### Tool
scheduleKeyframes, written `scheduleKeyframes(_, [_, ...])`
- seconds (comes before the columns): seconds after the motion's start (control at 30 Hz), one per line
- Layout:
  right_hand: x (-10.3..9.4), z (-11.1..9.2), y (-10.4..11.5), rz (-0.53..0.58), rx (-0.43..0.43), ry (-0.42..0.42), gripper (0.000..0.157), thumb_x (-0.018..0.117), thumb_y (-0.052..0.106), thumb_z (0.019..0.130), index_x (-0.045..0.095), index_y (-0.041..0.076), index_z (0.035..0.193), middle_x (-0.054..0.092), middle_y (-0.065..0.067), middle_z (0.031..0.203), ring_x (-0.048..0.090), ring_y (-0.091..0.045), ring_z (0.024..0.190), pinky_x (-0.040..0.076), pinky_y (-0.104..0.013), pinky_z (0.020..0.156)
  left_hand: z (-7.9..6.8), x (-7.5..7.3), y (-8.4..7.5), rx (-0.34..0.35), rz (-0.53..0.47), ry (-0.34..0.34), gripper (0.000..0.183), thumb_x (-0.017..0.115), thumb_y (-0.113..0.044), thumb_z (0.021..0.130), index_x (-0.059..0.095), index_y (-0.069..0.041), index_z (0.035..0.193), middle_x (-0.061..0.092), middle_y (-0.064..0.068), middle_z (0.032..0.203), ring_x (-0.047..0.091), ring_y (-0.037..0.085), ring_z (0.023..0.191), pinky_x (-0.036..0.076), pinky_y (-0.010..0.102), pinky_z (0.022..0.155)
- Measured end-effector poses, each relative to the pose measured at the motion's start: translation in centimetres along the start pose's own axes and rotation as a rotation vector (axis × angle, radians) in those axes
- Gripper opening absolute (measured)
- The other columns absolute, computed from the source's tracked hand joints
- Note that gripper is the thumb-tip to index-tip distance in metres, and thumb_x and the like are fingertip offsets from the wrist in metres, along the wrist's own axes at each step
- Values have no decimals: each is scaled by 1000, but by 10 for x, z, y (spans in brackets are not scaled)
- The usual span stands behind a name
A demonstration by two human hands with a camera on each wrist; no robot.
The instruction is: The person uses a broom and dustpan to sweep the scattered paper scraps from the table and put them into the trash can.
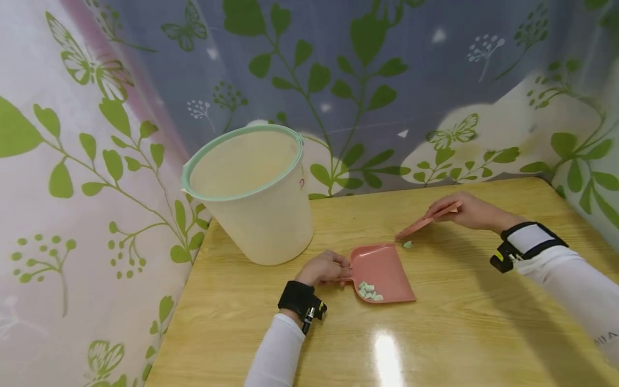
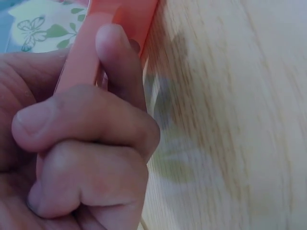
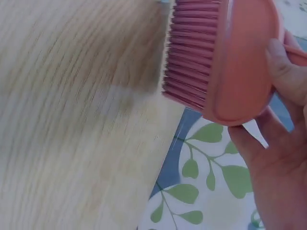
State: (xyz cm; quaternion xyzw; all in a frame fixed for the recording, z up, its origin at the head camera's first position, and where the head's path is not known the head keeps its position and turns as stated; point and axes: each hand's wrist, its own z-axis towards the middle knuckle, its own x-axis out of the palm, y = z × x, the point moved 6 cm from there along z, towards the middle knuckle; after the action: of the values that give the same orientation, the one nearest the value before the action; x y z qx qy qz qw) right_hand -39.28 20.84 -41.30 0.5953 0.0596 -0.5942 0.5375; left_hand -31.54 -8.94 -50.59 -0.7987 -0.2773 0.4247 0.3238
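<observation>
A pink dustpan [image 1: 384, 271] lies on the table, its open edge facing right. Several pale green bits [image 1: 369, 292] sit in its near left corner. My left hand [image 1: 328, 268] grips the dustpan's handle [image 2: 79, 62], fingers curled round it in the left wrist view. My right hand [image 1: 466, 210] holds a pink hand brush [image 3: 247, 62] by its body and handle, thumb on the flat side. The brush's bristles [image 3: 192, 52] point left, toward the dustpan. Just off the dustpan's far right corner, by the brush tip, is another pale green piece [image 1: 408, 244].
A tall cream bucket [image 1: 271, 226] with a green rim stands at the table's back left. Curtains [image 1: 309, 80] with leaf and butterfly prints hang behind and to the left of the wooden table [image 1: 464, 322]. A strap with a small device [image 1: 503, 258] circles each wrist.
</observation>
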Motion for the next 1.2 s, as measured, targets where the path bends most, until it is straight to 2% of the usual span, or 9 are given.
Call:
scheduleKeyframes(0.13, [10,3,1,-27,44,-64,23,64,5,89,69,8,112,67,-10,108,61,-23,96,52,-37,71,-3,-7,7,-26,26,-33,16,66,-16,90,61,-10,76,61,7,60,33,10,40,26,22,39])
scheduleKeyframes(0.27, [28,-2,4,-71,105,-80,24,62,13,93,67,8,115,66,-11,112,63,-20,87,49,-36,65,-2,-10,8,-15,31,-28,14,65,-16,91,62,-10,78,62,8,63,33,11,41,26,23,39])
scheduleKeyframes(0.37, [35,-11,14,-98,79,-36,21,62,12,92,69,7,112,67,-10,109,64,-16,83,49,-34,62,0,-11,6,-6,40,-20,15,64,-18,91,63,-11,79,63,7,64,33,11,42,26,23,39])
scheduleKeyframes(0.43, [37,-16,23,-98,34,19,20,62,11,93,69,7,110,68,-10,107,64,-15,90,50,-32,64,2,-11,5,-5,53,-26,16,64,-19,91,63,-11,77,62,6,63,32,11,41,26,23,39])
scheduleKeyframes(0.57, [24,-25,33,-89,25,64,16,61,9,93,70,10,106,68,-6,106,61,-8,81,45,-28,57,8,-12,2,-2,53,-43,18,65,-18,91,61,-10,75,61,6,61,32,11,40,24,24,38])
scheduleKeyframes(0.77, [11,-32,24,-321,139,-105,21,60,16,94,66,4,110,64,-1,72,37,-4,45,34,-27,43,16,-11,0,-16,36,-47,18,65,-17,90,62,-8,75,61,7,62,31,11,40,25,23,38])
scheduleKeyframes(0.87, [19,-37,23,-394,175,-185,26,58,20,95,65,1,111,64,-3,70,47,-5,48,41,-29,45,17,-10,-1,-20,41,-44,18,65,-17,91,63,-9,75,61,7,62,31,11,39,25,23,37])
scheduleKeyframes(1.07, [30,-40,40,-290,207,-335,23,58,19,95,67,5,111,60,2,66,50,-4,49,43,-28,44,22,-8,-8,-2,-4,-41,17,64,-17,91,62,-8,78,61,5,61,39,12,42,26,23,39])
scheduleKeyframes(1.2, [44,-32,56,-270,203,-374,23,58,18,95,67,4,111,60,0,69,49,-3,48,41,-26,41,25,-7,-9,0,-15,-36,14,64,-17,91,62,-8,80,60,4,60,41,12,44,28,23,40])
